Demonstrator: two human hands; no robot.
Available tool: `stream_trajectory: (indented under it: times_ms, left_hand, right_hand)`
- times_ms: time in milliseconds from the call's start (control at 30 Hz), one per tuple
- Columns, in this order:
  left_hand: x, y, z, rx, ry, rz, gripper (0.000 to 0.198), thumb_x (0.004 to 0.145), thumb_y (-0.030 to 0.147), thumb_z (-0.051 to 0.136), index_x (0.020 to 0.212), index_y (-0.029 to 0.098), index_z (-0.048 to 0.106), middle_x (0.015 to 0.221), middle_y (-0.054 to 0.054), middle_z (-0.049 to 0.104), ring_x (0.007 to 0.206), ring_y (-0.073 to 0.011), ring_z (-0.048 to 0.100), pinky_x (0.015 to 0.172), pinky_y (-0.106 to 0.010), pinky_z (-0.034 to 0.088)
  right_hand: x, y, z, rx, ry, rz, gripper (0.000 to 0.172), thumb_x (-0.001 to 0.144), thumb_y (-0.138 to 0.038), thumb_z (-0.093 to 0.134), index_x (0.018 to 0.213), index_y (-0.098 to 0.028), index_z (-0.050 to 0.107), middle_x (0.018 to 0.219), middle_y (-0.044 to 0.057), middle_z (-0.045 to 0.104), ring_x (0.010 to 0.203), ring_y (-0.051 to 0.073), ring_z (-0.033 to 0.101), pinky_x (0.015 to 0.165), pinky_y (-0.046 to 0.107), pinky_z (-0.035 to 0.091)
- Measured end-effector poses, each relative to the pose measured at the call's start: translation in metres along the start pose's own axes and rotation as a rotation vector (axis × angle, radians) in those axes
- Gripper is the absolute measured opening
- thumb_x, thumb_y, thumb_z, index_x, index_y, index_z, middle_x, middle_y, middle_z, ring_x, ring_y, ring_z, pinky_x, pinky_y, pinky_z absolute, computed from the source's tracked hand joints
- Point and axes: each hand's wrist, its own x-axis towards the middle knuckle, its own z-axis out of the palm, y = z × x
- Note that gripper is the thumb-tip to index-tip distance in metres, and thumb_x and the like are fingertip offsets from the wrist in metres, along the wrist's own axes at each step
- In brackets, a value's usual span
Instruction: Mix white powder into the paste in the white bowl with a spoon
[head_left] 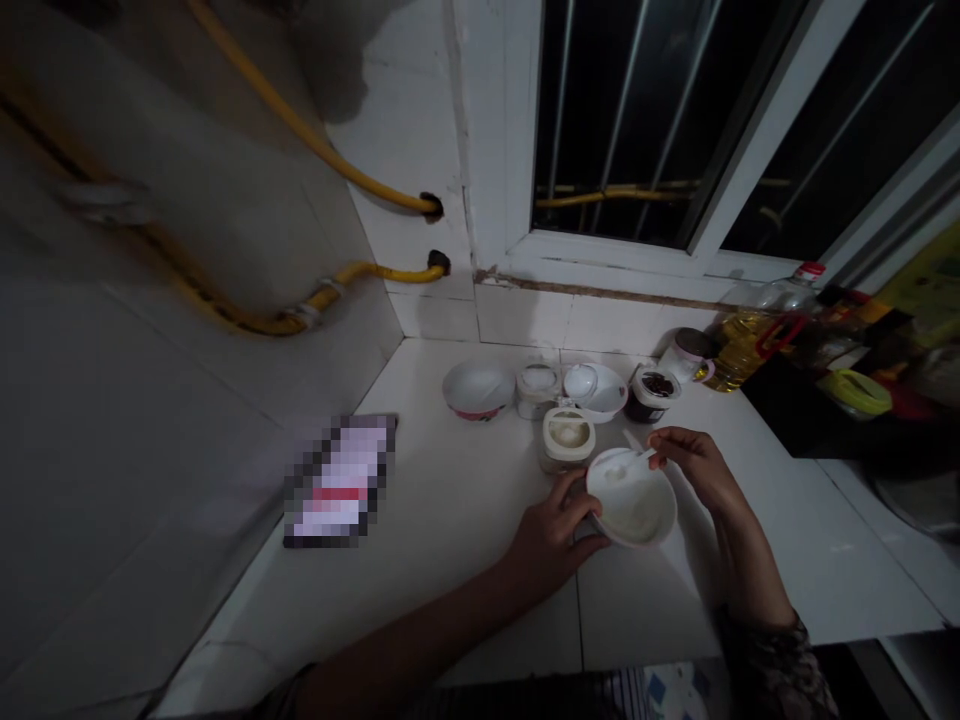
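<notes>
My left hand (553, 540) grips the near-left rim of a white bowl (637, 510), tilting it over the white counter. A white powder or paste lies inside the bowl. My right hand (694, 462) pinches the handle of a small white spoon (636, 453) whose tip rests in the bowl's far edge. Just behind the bowl stands an open small white jar (568, 437) with pale contents.
Along the back wall stand a white bowl with a red band (478, 389), a lidded jar (538, 388), another white bowl (598, 390), a jar of dark contents (651, 393), a cup (686, 355) and an oil bottle (754, 325). A blurred flat object (341, 480) lies left. A dark stove (840, 415) is right.
</notes>
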Motion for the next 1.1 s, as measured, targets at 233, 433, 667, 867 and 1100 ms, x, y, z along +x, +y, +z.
stream_trajectory:
  times_ms: [233, 433, 667, 867, 1100]
  left_hand:
    - [0.001, 0.002, -0.001, -0.008, -0.007, -0.003, 0.018, 0.081, 0.031, 0.067, 0.092, 0.021, 0.057, 0.128, -0.008, 0.047, 0.085, -0.0159, 0.064, 0.077, -0.031, 0.054]
    - [0.001, 0.002, -0.001, -0.006, 0.003, 0.009, 0.016, 0.083, 0.032, 0.064, 0.093, 0.021, 0.057, 0.127, -0.009, 0.047, 0.087, -0.0162, 0.064, 0.076, -0.030, 0.054]
    - [-0.001, -0.002, 0.002, 0.002, 0.007, 0.010, 0.017, 0.081, 0.029, 0.066, 0.092, 0.021, 0.057, 0.129, -0.010, 0.046, 0.086, -0.0165, 0.064, 0.077, -0.030, 0.054]
    - [-0.001, -0.003, 0.002, -0.003, 0.018, 0.030, 0.016, 0.081, 0.028, 0.066, 0.092, 0.020, 0.057, 0.129, -0.010, 0.046, 0.088, -0.0172, 0.065, 0.077, -0.030, 0.054]
    - [0.000, 0.000, 0.000, -0.006, 0.020, 0.029, 0.017, 0.080, 0.027, 0.068, 0.092, 0.021, 0.057, 0.129, -0.008, 0.047, 0.093, -0.0178, 0.064, 0.078, -0.029, 0.053]
  right_hand:
    - [-0.011, -0.002, 0.012, -0.491, -0.026, -0.343, 0.023, 0.082, -0.037, 0.054, 0.072, -0.021, 0.068, 0.064, 0.003, 0.068, 0.072, 0.021, 0.058, 0.075, 0.034, 0.042]
    - [-0.017, -0.008, 0.024, -0.359, -0.180, -0.250, 0.023, 0.083, -0.035, 0.053, 0.074, -0.020, 0.067, 0.061, 0.002, 0.068, 0.070, 0.019, 0.059, 0.069, 0.030, 0.043]
    - [-0.007, -0.004, 0.004, 0.013, -0.051, 0.000, 0.026, 0.068, -0.042, 0.067, 0.070, -0.016, 0.065, 0.050, 0.001, 0.063, 0.050, 0.013, 0.051, 0.057, 0.027, 0.040]
    - [-0.003, -0.001, -0.001, 0.144, -0.018, 0.047, 0.024, 0.063, -0.038, 0.070, 0.069, -0.015, 0.067, 0.050, 0.001, 0.063, 0.050, 0.012, 0.051, 0.058, 0.027, 0.040]
    - [0.002, 0.002, 0.003, 0.248, -0.014, 0.087, 0.027, 0.056, -0.037, 0.076, 0.067, -0.014, 0.067, 0.049, 0.002, 0.063, 0.049, 0.012, 0.052, 0.055, 0.026, 0.039]
